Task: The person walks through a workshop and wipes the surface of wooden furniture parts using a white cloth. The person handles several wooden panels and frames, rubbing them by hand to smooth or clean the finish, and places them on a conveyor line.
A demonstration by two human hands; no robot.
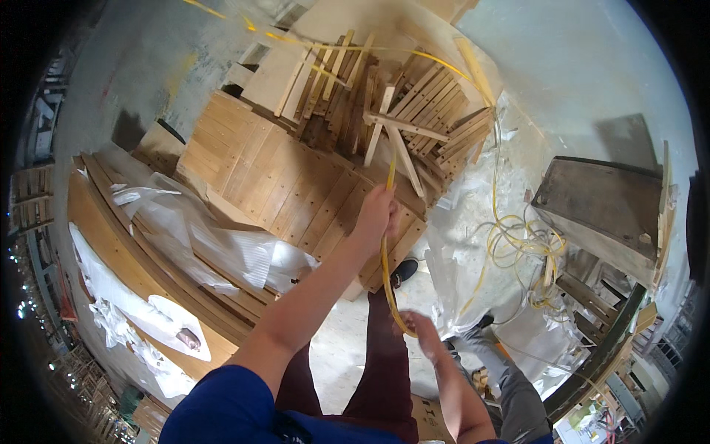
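Left hand point(376, 213) clenched on yellow strap point(385, 274) | right hand point(419, 324) grips strap's lower end | above slatted wooden panel point(296, 185)

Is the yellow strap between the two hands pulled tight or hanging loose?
Fairly tight: the yellow strap runs in one smooth shallow curve from left hand to right hand.

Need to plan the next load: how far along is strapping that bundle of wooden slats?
Done: yellow strap already lies over the slat bundle. In hand: left hand and right hand grip it between them. Left: loose strap lies coiled on the floor; no fastening visible.
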